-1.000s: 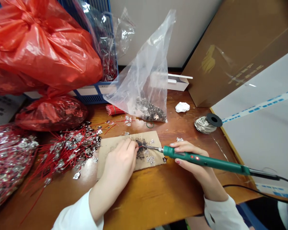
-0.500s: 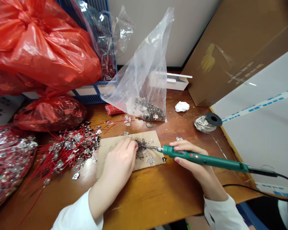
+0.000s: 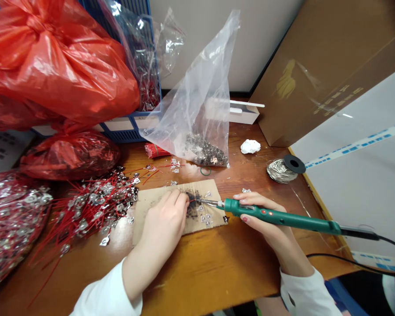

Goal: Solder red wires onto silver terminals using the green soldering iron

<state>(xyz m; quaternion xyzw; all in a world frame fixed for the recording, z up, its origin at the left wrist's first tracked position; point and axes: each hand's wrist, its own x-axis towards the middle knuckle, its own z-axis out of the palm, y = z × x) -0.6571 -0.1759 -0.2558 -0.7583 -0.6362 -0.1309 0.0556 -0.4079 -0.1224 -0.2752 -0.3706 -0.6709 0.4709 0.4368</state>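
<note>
Your right hand (image 3: 266,224) is wrapped around the green pen-shaped soldering iron (image 3: 283,218), its tip down on the scorched brown cardboard scrap (image 3: 151,206) mid-table, while your left hand (image 3: 164,226) pinches a thin red wire (image 3: 191,200) right at that tip.

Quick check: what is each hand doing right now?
Left hand: closed, pinching a red wire on the cardboard.
Right hand: closed around the green soldering iron.
</note>
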